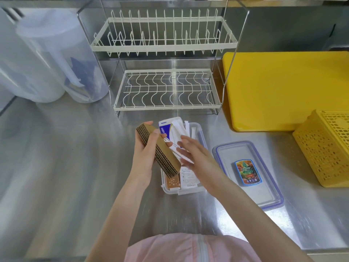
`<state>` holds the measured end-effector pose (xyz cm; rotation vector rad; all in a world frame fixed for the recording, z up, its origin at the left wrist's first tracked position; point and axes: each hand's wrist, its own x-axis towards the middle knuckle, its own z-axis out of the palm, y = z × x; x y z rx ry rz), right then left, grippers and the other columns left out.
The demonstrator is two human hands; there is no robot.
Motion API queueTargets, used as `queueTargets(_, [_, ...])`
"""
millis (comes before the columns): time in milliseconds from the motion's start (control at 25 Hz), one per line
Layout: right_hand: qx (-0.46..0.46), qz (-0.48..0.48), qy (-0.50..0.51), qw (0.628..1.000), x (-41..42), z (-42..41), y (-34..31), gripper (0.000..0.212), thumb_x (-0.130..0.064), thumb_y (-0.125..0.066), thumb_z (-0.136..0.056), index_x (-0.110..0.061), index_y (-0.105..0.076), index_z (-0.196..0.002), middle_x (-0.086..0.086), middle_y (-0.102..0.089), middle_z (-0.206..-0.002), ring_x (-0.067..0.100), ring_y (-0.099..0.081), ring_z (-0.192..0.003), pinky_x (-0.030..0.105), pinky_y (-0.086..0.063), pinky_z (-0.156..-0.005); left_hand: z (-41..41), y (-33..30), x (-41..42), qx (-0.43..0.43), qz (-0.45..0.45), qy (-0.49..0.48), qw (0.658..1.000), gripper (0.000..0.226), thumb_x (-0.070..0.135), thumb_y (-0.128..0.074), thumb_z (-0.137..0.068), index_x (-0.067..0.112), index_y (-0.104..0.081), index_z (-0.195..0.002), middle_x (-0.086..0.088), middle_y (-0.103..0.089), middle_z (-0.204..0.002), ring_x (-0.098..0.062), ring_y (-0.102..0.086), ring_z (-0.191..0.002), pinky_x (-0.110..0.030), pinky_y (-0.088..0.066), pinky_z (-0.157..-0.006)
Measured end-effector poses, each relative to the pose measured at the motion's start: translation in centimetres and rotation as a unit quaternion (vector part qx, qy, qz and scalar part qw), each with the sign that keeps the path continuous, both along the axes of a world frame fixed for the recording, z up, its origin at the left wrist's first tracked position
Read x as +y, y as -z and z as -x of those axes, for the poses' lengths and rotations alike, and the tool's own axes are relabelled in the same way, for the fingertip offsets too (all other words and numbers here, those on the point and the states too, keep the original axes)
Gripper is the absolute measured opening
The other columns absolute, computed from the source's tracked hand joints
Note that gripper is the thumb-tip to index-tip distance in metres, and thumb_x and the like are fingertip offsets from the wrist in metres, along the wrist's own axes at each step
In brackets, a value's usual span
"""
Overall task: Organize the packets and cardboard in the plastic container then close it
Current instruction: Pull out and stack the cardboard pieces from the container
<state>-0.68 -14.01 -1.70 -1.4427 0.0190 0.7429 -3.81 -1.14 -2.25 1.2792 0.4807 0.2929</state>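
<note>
Holding the stiff, light cardboard stack point(157, 148) by its long sides, the left hand point(145, 154) wraps it; right hand point(188, 150) is open, fingers spread.

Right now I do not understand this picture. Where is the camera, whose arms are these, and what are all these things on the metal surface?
The camera sits on a person's head and looks down, so you see that person's own arms. No machine is here.

The left hand grips a stack of cardboard above a clear plastic container, which stands on a steel counter. White packets stand inside it. The right hand, fingers straight, reaches in among them.

The container's lid lies flat to the right, so the box is open. Behind stand a white dish rack, a yellow cutting board and a yellow basket.
</note>
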Motion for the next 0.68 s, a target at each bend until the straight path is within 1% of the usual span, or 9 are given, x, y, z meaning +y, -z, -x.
queueTargets(80, [-0.092, 0.06, -0.058, 0.992, -0.4, -0.1, -0.5, 0.045, -0.044, -0.05, -0.085, -0.036, -0.039, -0.128, -0.008, -0.047, -0.133, 0.005, -0.048, -0.112, 0.023, -0.04, -0.094, 0.1, -0.1, -0.2, 0.0, 0.002, 0.001, 1.0, 0.021, 0.029, -0.051, -0.088, 0.046, -0.051, -0.099, 0.002, -0.064, -0.084, -0.006, -0.066, -0.066, -0.026, -0.054, -0.066])
queueTargets(120, [-0.105, 0.07, -0.093, 0.988, -0.6, -0.2, -0.7, 0.052, -0.045, -0.052, -0.083, -0.038, -0.035, -0.131, -0.009, -0.047, -0.132, 0.001, -0.048, -0.108, 0.015, -0.042, -0.089, 0.1, -0.2, -0.4, -0.003, 0.004, 0.001, 1.0, 0.022, 0.027, -0.051, -0.089, 0.046, -0.051, -0.1, 0.002, -0.064, -0.084, -0.006, -0.066, -0.066, -0.024, -0.055, -0.064])
queueTargets(200, [-0.112, 0.089, -0.174, 0.974, -0.7, -0.2, -0.9, 0.068, -0.042, -0.06, -0.08, -0.036, -0.024, -0.137, -0.014, -0.048, -0.119, -0.008, -0.052, -0.095, 0.002, -0.045, -0.068, 0.1, -0.4, -0.5, -0.003, 0.005, 0.01, 1.0, 0.021, 0.026, -0.052, -0.088, 0.046, -0.053, -0.095, -0.001, -0.062, -0.084, -0.013, -0.064, -0.071, -0.036, -0.056, -0.074])
queueTargets(240, [-0.12, 0.103, -0.204, 0.966, -0.6, -0.1, -0.9, 0.074, -0.039, -0.063, -0.079, -0.035, -0.019, -0.139, -0.017, -0.049, -0.111, -0.01, -0.054, -0.088, 0.001, -0.046, -0.063, 0.1, -0.5, -0.5, 0.0, 0.002, 0.017, 1.0, 0.021, 0.026, -0.053, -0.088, 0.047, -0.054, -0.09, -0.001, -0.062, -0.084, -0.016, -0.063, -0.074, -0.042, -0.053, -0.079])
queueTargets(280, [-0.131, 0.117, -0.216, 0.96, -0.5, 0.0, -0.7, 0.079, -0.036, -0.065, -0.078, -0.032, -0.016, -0.14, -0.017, -0.052, -0.105, -0.008, -0.057, -0.085, 0.004, -0.048, -0.065, 0.2, -0.5, -0.6, 0.003, -0.004, 0.024, 1.0, 0.021, 0.026, -0.054, -0.087, 0.047, -0.055, -0.087, -0.002, -0.063, -0.086, -0.017, -0.064, -0.077, -0.045, -0.052, -0.082])
queueTargets(360, [-0.146, 0.142, -0.203, 0.958, -0.3, 0.1, -0.4, 0.082, -0.034, -0.067, -0.077, -0.028, -0.015, -0.141, -0.01, -0.057, -0.105, 0.003, -0.061, -0.091, 0.017, -0.05, -0.081, 0.4, -0.4, -0.7, 0.008, -0.013, 0.032, 0.999, 0.02, 0.026, -0.056, -0.086, 0.045, -0.055, -0.084, -0.004, -0.065, -0.092, -0.016, -0.067, -0.083, -0.043, -0.052, -0.086])
queueTargets(440, [-0.153, 0.163, -0.203, 0.953, -0.3, 0.2, -0.2, 0.077, -0.035, -0.067, -0.076, -0.026, -0.023, -0.138, -0.005, -0.059, -0.108, 0.012, -0.061, -0.097, 0.027, -0.049, -0.089, 0.6, -0.1, -0.7, 0.016, -0.013, 0.041, 0.999, 0.017, 0.026, -0.057, -0.085, 0.043, -0.055, -0.086, -0.003, -0.066, -0.096, -0.009, -0.068, -0.082, -0.039, -0.052, -0.086])
queueTargets(600, [-0.149, 0.165, -0.232, 0.947, -0.9, 0.1, 0.2, 0.041, -0.04, -0.066, -0.076, -0.033, -0.051, -0.114, -0.012, -0.061, -0.098, 0.001, -0.061, -0.087, 0.012, -0.049, -0.074, 0.7, 0.5, -0.8, 0.043, -0.018, 0.058, 0.997, 0.016, 0.033, -0.059, -0.083, 0.043, -0.052, -0.092, 0.003, -0.066, -0.102, -0.003, -0.067, -0.082, -0.033, -0.051, -0.083])
queueTargets(680, [-0.136, 0.14, -0.239, 0.951, -1.2, 0.0, 0.4, 0.022, -0.038, -0.066, -0.076, -0.042, -0.054, -0.095, -0.009, -0.065, -0.099, 0.002, -0.063, -0.088, 0.013, -0.049, -0.077, 0.6, 0.8, -0.8, 0.041, -0.004, 0.054, 0.998, 0.011, 0.035, -0.055, -0.085, 0.043, -0.051, -0.09, 0.009, -0.067, -0.092, 0.0, -0.066, -0.078, -0.027, -0.051, -0.075])
